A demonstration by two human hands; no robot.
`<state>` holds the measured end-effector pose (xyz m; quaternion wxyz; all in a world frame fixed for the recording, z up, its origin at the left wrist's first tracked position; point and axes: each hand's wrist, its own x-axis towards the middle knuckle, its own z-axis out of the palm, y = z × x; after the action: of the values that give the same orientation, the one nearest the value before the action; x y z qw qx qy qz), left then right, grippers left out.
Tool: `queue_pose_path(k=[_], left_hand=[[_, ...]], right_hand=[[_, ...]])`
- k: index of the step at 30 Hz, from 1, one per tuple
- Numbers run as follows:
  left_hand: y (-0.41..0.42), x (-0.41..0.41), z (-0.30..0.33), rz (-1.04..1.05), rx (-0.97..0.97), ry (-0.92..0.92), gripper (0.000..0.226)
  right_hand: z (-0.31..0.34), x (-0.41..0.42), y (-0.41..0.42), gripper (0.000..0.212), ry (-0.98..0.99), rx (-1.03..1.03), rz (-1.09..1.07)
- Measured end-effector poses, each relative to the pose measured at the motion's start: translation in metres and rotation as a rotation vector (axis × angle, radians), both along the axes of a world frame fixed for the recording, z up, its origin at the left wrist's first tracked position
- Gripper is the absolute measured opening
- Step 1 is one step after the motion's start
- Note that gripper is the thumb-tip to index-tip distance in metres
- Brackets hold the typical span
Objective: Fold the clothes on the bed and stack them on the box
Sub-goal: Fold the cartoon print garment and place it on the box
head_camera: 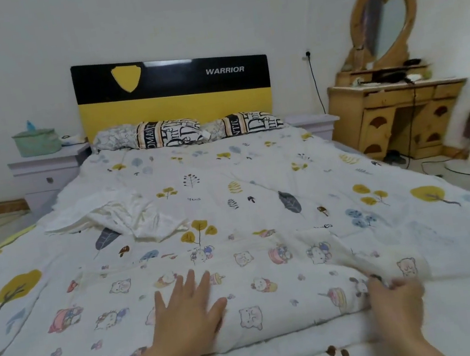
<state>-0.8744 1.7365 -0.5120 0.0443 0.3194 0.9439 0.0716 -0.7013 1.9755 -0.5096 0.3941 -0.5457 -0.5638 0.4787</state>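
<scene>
Left hand (187,313) flat, fingers spread, pressing cartoon cloth (244,292) at lower centre. Right hand (395,297) pinching its edge, lower right. White garment (129,215) crumpled centre left on bed (287,170).

Left hand (187,313): palm down, fingers (190,282) straight and spread, pointing forward, thumb out to the right; forearm enters from the lower edge. Right hand (396,303): back facing up, fingers (380,282) curled and pinching at the tips; forearm enters from the lower right.
</scene>
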Motion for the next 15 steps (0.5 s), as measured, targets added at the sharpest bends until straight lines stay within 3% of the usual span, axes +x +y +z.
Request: queue_pose_path(k=[3, 5, 7, 11, 13, 15], left_hand=[[0.006, 0.015, -0.013, -0.075, -0.03, -0.03, 0.126], [0.004, 0.018, -0.025, -0.087, -0.101, 0.072, 0.108], [0.005, 0.025, -0.021, -0.04, -0.108, 0.058, 0.084], [0.005, 0.018, -0.026, -0.088, -0.053, -0.066, 0.122], [0.004, 0.017, -0.02, -0.075, -0.022, -0.122, 0.097], [0.001, 0.016, -0.01, -0.032, 0.115, -0.241, 0.063]], right_hand=[[-0.002, 0.003, 0.0, 0.022, 0.233, -0.463, 0.046], [0.005, -0.002, 0.001, 0.015, 0.376, -0.635, 0.097], [0.01, -0.008, 0.004, 0.013, 0.362, -0.684, 0.157], [0.018, -0.026, 0.002, 0.029, 0.375, -0.592, 0.178], [0.028, -0.037, -0.008, 0.032, 0.369, -0.428, 0.12], [0.044, -0.047, -0.026, 0.017, 0.301, -0.203, 0.12]])
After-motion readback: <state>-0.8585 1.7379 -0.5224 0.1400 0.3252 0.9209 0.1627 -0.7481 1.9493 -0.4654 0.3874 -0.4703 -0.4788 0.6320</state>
